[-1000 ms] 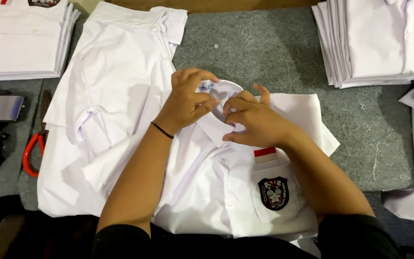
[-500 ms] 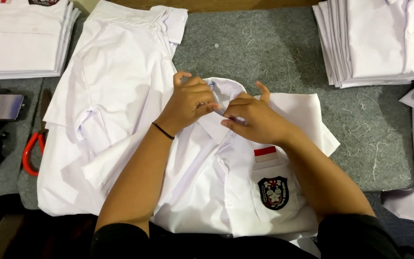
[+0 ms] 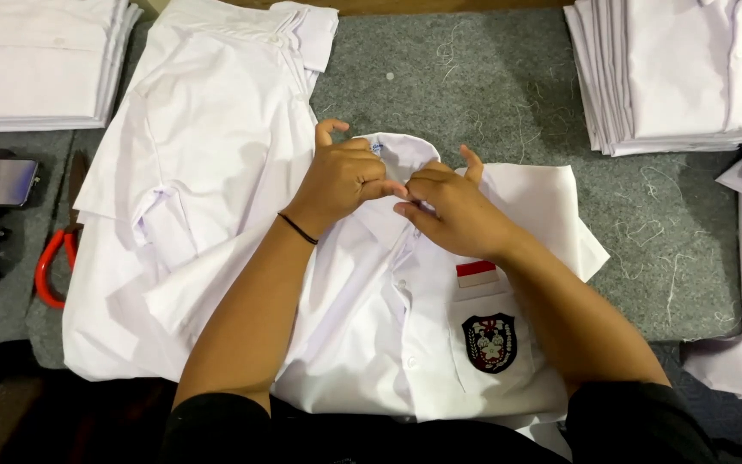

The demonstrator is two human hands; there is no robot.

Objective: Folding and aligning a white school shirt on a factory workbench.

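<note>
White cotton shirt [image 3: 405,344] lies flat on the grey felt table [image 3: 491,77], front side up, with a dark round badge [image 3: 489,342] on its pocket. The left hand [image 3: 343,179] and right hand [image 3: 453,213] meet at the collar [image 3: 401,153], both pinching the cloth there; probably they fasten the top button, but the fingers hide it. Next the placket must stay straight. Folded white shirts [image 3: 680,69] are stacked near, and red scissors [image 3: 51,271] lie at the left.

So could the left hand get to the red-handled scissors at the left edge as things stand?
Probably yes. The left hand is at the shirt collar, and the red-handled scissors lie uncovered beside the pile of unfolded shirts; nothing blocks the way, though the hand must first let go of the collar.
</note>
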